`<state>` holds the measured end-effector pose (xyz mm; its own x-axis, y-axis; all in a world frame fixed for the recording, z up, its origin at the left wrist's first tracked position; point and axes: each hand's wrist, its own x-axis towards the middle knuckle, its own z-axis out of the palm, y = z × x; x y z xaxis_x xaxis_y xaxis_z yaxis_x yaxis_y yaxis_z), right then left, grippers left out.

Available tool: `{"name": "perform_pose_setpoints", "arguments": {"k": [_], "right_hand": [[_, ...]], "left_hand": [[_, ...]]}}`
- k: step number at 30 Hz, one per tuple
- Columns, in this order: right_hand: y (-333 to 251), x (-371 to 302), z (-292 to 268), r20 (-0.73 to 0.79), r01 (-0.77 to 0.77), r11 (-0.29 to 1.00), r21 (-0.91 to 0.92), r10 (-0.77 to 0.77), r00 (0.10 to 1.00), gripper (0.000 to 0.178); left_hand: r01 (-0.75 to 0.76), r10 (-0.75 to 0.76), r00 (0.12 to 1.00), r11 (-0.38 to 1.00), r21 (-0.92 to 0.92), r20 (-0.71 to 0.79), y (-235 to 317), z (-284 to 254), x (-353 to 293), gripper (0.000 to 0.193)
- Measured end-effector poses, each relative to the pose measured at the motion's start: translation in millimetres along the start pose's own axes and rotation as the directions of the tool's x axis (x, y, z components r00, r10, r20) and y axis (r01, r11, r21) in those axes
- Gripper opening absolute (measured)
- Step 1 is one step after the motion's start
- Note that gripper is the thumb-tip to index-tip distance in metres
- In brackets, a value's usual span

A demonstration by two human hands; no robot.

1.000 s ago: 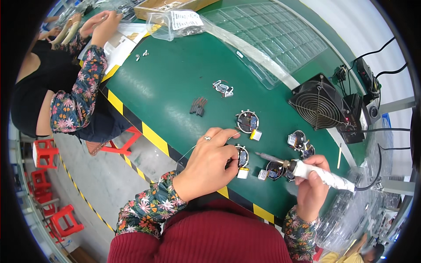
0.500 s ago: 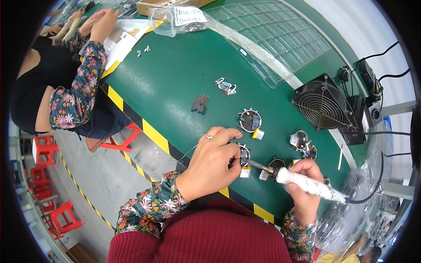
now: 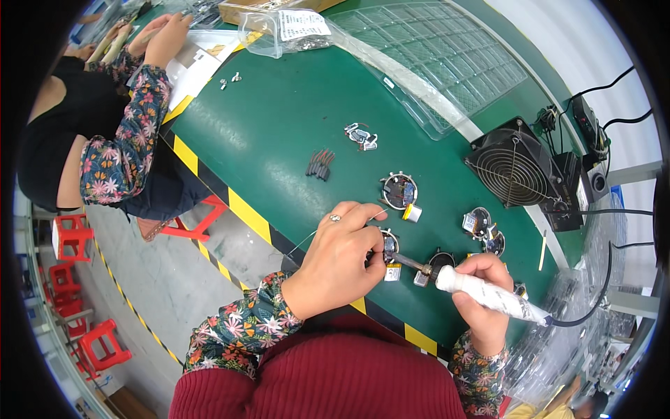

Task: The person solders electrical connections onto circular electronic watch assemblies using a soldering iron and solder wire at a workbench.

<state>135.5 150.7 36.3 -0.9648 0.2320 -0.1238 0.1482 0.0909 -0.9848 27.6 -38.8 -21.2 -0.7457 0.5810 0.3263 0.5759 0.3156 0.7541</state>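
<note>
My left hand (image 3: 338, 262) is closed at the green table's near edge. Its fingers pinch a thin solder wire (image 3: 302, 242) that trails to the left. Thumb and fingertips also rest at a small round circuit assembly (image 3: 391, 242), partly hidden by them, with a silver-and-yellow battery (image 3: 392, 272) beside it. My right hand (image 3: 487, 321) is wrapped round the white handle of a soldering iron (image 3: 516, 307). The iron's metal tip reaches left to that assembly; exact contact is too small to tell. Another round assembly (image 3: 441, 261) lies beneath the iron.
More round assemblies (image 3: 399, 190) lie beyond my hands, some at the right (image 3: 477, 222). Dark sleeved wires (image 3: 319, 166) and small parts (image 3: 361, 136) sit mid-table. A black fan (image 3: 513, 164) stands right, clear trays (image 3: 433, 59) behind. A co-worker's sleeved arm (image 3: 129, 133) is at left.
The soldering iron has shifted slightly to the left, its tip closer over the round assembly. My left hand stays nearly still.
</note>
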Motion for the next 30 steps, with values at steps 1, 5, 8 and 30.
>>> {"name": "perform_pose_setpoints", "arguments": {"k": [1,5,8,30], "right_hand": [[-0.3,0.2,-0.1,0.008,-0.001,1.000,-0.006,0.001,1.000,0.035],[-0.7,0.7,0.4,0.013,-0.002,1.000,-0.017,0.002,1.000,0.035],[-0.6,0.6,0.9,0.006,-0.007,1.000,-0.005,0.007,1.000,0.035],[-4.5,-1.3,-1.4,0.017,0.000,1.000,-0.027,0.000,1.000,0.033]], "left_hand": [[0.000,0.000,1.000,1.000,0.000,0.000,0.2,-0.1,0.0,0.011],[-0.002,0.002,1.000,1.000,0.006,-0.005,0.5,-0.1,0.1,0.010],[0.001,-0.001,1.000,1.000,0.008,-0.006,1.1,-0.1,0.0,0.010],[0.002,-0.002,1.000,0.999,0.032,-0.010,2.0,1.4,-0.1,0.011]]}}
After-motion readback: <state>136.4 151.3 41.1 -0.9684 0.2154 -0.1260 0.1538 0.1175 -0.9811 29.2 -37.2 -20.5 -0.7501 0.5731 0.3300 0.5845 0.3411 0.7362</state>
